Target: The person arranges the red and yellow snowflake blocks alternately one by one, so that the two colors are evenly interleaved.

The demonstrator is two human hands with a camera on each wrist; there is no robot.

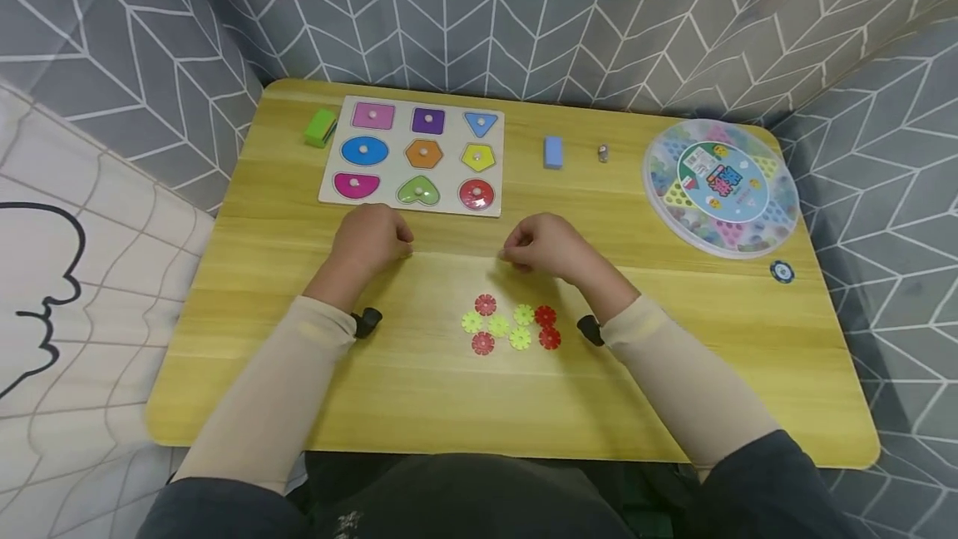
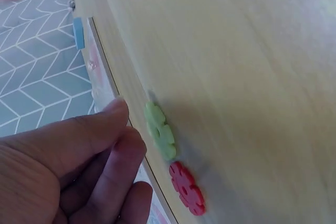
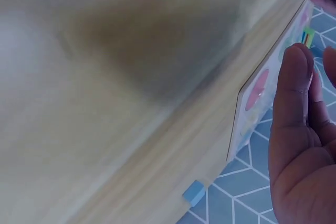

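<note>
While both hands rest near the centre of the head view, the left hand (image 1: 372,239) lies loosely curled on the wooden table (image 1: 748,373), holding nothing, and the right hand (image 1: 545,246) shows curled fingers whose contents cannot be told. Red and green snowflake discs (image 1: 511,323) cluster just below the hands. The shape puzzle board (image 1: 416,155) sits above, and the round disc case (image 1: 720,186) at right.
</note>
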